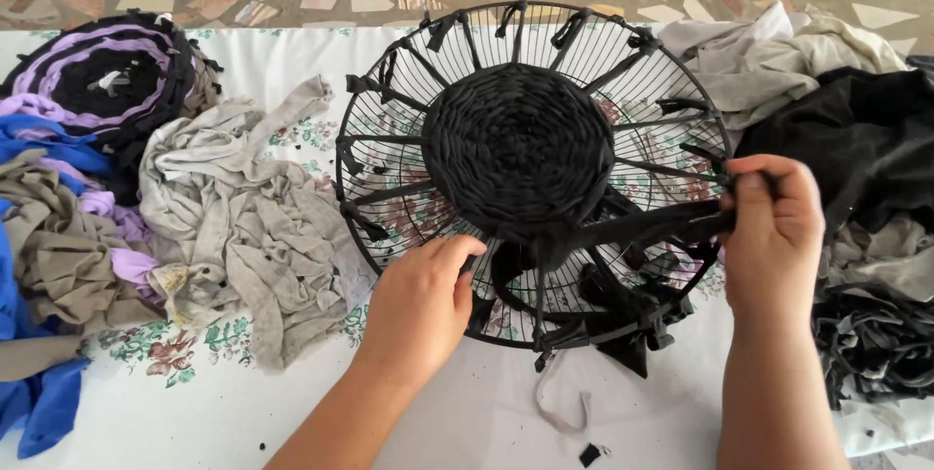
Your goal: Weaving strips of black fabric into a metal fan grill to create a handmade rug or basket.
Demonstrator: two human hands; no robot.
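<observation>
A round wire frame (389, 154), like the guard of a fan, lies on a surface covered by a white flowered cloth (292, 61). In its middle a disc of black woven fabric (520, 149) is already formed, and black strips are knotted to the rim between the wires.

The left hand (423, 305) is placed at the lower edge of the woven disc; its fingers are pressed together on the weave, and they seem to hold the last turn down. The right hand (773, 227) is closed at the right rim of the frame, where a black fabric strip (632, 229) is pinched between thumb and fingers. The strip is drawn tight from the disc toward this hand.

For this step to be done well, it is judged that the strip should be kept evenly tight, so that the new turn lies close against the turns before it and no gap is left. The weave should be held flat by the left hand while the strip is passed over and under the spokes in turn. A pull that is too strong could bend the spokes or pucker the disc.

A pile of grey rags (243, 227) lies to the left, near a finished purple and black mat (107, 76). Dark cloth (856, 139) is heaped at the right.
</observation>
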